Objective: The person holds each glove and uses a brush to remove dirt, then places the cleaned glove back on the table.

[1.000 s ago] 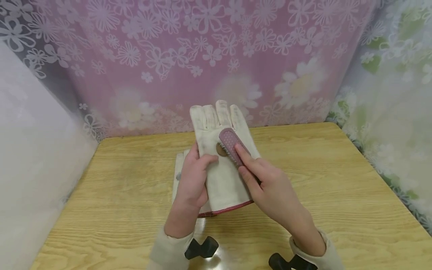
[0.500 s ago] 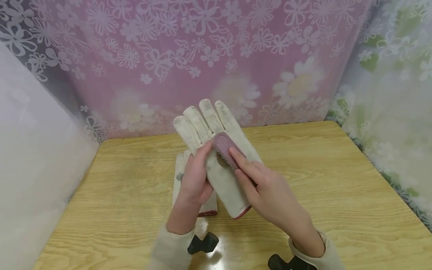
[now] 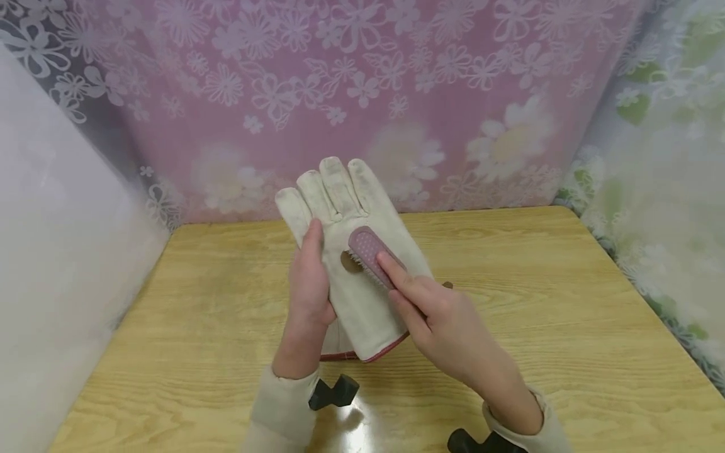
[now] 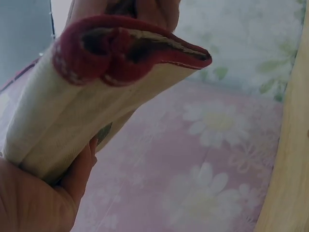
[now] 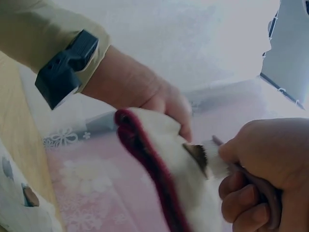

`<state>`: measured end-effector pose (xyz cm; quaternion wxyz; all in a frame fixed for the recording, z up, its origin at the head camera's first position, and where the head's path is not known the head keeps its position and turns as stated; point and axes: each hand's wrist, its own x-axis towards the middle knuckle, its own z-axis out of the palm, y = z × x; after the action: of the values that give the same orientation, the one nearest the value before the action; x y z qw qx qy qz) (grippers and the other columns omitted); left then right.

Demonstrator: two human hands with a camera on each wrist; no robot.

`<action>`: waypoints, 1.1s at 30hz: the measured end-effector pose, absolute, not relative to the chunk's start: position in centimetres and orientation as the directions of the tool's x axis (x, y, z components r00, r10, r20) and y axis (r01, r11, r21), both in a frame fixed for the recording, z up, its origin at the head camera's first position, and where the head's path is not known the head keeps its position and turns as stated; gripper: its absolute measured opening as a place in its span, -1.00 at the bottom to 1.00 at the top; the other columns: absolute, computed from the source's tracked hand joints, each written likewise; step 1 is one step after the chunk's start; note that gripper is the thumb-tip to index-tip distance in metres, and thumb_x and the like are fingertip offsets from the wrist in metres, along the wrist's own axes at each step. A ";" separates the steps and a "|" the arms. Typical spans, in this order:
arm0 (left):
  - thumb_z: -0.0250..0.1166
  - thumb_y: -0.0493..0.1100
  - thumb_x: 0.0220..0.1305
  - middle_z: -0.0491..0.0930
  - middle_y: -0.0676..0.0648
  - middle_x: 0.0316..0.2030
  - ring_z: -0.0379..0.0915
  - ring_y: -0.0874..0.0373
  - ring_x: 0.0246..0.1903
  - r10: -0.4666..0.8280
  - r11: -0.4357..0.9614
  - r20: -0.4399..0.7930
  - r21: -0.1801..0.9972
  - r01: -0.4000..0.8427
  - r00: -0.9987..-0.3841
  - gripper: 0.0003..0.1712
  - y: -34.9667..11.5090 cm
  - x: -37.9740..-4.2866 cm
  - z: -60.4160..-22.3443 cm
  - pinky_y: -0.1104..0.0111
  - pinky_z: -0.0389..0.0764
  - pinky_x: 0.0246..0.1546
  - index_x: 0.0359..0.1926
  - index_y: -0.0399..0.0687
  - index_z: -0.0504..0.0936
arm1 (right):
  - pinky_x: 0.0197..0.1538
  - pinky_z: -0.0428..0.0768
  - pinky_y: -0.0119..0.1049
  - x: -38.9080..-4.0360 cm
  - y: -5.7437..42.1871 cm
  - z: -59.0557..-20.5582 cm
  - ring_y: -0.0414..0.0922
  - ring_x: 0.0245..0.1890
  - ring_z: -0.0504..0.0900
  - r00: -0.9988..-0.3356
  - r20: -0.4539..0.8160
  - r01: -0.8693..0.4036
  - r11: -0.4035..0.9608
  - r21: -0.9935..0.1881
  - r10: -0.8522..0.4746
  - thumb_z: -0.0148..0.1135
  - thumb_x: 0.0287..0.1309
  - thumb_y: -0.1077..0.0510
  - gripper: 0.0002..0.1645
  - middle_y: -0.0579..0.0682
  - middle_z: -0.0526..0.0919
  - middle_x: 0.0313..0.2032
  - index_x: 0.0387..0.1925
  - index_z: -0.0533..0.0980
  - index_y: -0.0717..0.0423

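Nearest me, towards seven and five o'clock, are my pale sleeves (image 3: pixel 286 402), each with a black wrist camera (image 3: pixel 334 391). Beyond them both my hands are occupied. My right hand (image 3: pixel 436 308) grips a mauve dotted brush (image 3: pixel 368 248), index finger laid along its back. My left hand (image 3: pixel 310 283) grips a cream work glove (image 3: pixel 362 308) by its edge, thumb on the near face, the other fingers mostly hidden behind.

The glove is raised above the worktop (image 3: pixel 170 314) and tilted, its fingers pointing to eleven o'clock and its red hem (image 3: pixel 385 349) towards six. On its face is a round brown patch (image 3: pixel 351 262), left hand at eight o'clock from it, right hand at four. The white bristles (image 5: pixel 218 159) meet the patch's edge.

I judge the brushing to be under way but unfinished: the patch is plainly there, and grey smudges mark the glove's fingers. Whether any dirt has come off, I can't tell.

Behind, at seven o'clock, part of a second glove (image 3: pixel 337 341) shows; most of it is hidden, so its condition is uncertain. Farthest, at twelve, hangs a pink floral curtain (image 3: pixel 396 82).
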<state>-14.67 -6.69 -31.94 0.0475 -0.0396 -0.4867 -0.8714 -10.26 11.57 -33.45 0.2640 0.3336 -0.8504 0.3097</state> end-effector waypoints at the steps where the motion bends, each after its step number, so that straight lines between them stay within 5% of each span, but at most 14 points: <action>1: -0.19 0.11 0.57 0.55 -0.13 0.10 0.56 0.09 0.06 -0.046 -0.522 0.123 0.843 0.129 -0.991 -0.46 -7.0 -14.8 -31.9 0.23 0.61 0.06 0.37 -0.04 0.32 | -0.55 0.32 -0.52 -10.0 11.7 -33.3 -0.35 -0.63 0.20 -0.640 0.643 -0.731 0.591 -0.342 -0.420 0.29 0.22 0.27 -0.30 -0.17 0.45 -0.53 0.39 0.40 -0.09; 8: -0.05 0.11 0.53 0.65 -0.10 -0.18 0.66 0.13 -0.23 -0.051 -0.423 0.108 0.898 0.119 -0.993 -0.48 -6.5 -15.0 -32.1 0.25 0.69 -0.21 0.20 -0.19 0.46 | -0.62 0.24 -0.55 -9.6 11.7 -33.4 -0.35 -0.66 0.13 -0.604 0.689 -0.727 0.631 -0.270 -0.402 0.19 0.36 0.14 -0.43 -0.13 0.39 -0.56 0.38 0.41 -0.06; 16: -0.14 0.04 0.58 0.57 -0.29 0.04 0.63 0.01 -0.06 0.030 -0.341 0.166 0.928 0.146 -0.986 -0.50 -4.3 -14.4 -33.3 0.21 0.66 -0.05 0.32 -0.17 0.30 | -0.62 0.30 -0.43 -12.0 11.2 -34.9 -0.27 -0.65 0.27 -0.592 0.774 -0.686 0.644 -0.338 -0.224 0.31 0.17 0.34 -0.34 0.01 0.52 -0.56 0.33 0.46 0.05; 21: -0.11 0.04 0.57 0.61 -0.20 -0.05 0.64 0.07 -0.12 0.025 -0.352 0.127 0.929 0.110 -0.992 -0.51 -4.6 -14.6 -33.4 0.24 0.65 -0.07 0.29 -0.17 0.35 | -0.24 0.53 -0.59 -12.9 11.8 -34.9 -0.18 -0.20 0.68 -0.675 0.709 -0.689 0.519 -0.506 -0.204 0.24 0.25 0.37 -0.39 0.15 0.71 -0.03 0.33 0.44 0.08; 23: -0.09 0.07 0.56 0.63 -0.12 -0.11 0.64 0.11 -0.16 0.019 -0.372 0.108 0.924 0.093 -0.994 -0.51 -5.0 -14.7 -33.3 0.26 0.65 -0.09 0.27 -0.15 0.37 | 0.00 0.51 -0.62 -13.1 12.3 -34.7 -0.11 0.08 0.62 -0.714 0.672 -0.665 0.494 -0.560 -0.198 0.21 0.29 0.35 -0.40 0.13 0.57 0.19 0.34 0.43 0.06; 26: -0.06 0.10 0.54 0.64 -0.06 -0.18 0.64 0.14 -0.20 -0.009 -0.405 0.094 0.910 0.090 -0.995 -0.51 -5.5 -14.9 -33.0 0.29 0.65 -0.12 0.22 -0.15 0.42 | 0.13 0.42 -0.65 -13.1 13.1 -34.3 -0.08 0.21 0.53 -0.748 0.639 -0.627 0.507 -0.591 -0.180 0.19 0.32 0.33 -0.41 0.07 0.51 0.25 0.36 0.41 0.02; 29: -0.06 0.09 0.54 0.64 -0.07 -0.17 0.63 0.13 -0.20 -0.030 -0.426 0.104 0.898 0.107 -0.994 -0.52 -5.6 -14.9 -32.9 0.29 0.64 -0.12 0.22 -0.15 0.42 | 0.11 0.46 -0.63 -12.9 13.3 -33.9 -0.09 0.18 0.56 -0.723 0.669 -0.643 0.521 -0.562 -0.171 0.23 0.27 0.35 -0.39 0.07 0.54 0.23 0.34 0.43 0.03; 33: -0.11 0.04 0.57 0.62 -0.16 -0.01 0.61 0.07 -0.03 -0.057 -0.490 0.153 0.856 0.161 -0.987 -0.51 -4.8 -14.9 -33.1 0.24 0.63 0.02 0.29 -0.17 0.38 | -0.28 0.53 -0.56 -12.0 11.8 -34.0 -0.18 -0.28 0.66 -0.626 0.758 -0.706 0.546 -0.450 -0.184 0.28 0.17 0.40 -0.37 0.14 0.73 -0.10 0.30 0.47 0.11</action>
<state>-14.86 -4.84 -33.06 0.0634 -0.0521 -0.5008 -0.8616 -11.98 11.83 -33.98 0.3349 0.2738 -0.8131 0.3896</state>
